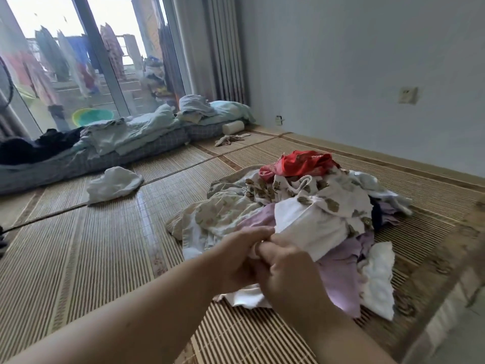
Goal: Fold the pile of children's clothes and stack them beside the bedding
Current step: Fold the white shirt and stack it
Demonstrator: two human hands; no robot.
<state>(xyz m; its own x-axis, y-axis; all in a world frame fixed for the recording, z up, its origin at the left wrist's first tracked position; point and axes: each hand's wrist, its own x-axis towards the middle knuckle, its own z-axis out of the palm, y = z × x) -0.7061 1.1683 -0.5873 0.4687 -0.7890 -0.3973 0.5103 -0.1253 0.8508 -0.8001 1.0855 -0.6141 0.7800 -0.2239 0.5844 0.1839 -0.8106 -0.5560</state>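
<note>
A pile of children's clothes (309, 203) lies on the bamboo mat (105, 245) at centre right, with a red piece (301, 162) on top and printed cream, lilac and white pieces below. My left hand (236, 261) and my right hand (286, 271) meet at the pile's near edge. Both grip the edge of a white garment (304, 227) that lifts out of the pile. The bedding (126, 137), pale blue covers on checked mattresses, runs along the far left by the glass door.
A crumpled white cloth (112, 183) lies alone on the mat left of the pile. A small beige cloth (228, 139) and a white roll (233, 126) sit near the bedding's far end. Dark clothes (39, 147) lie on the bedding's left. The grey wall (367, 74) stands on the right.
</note>
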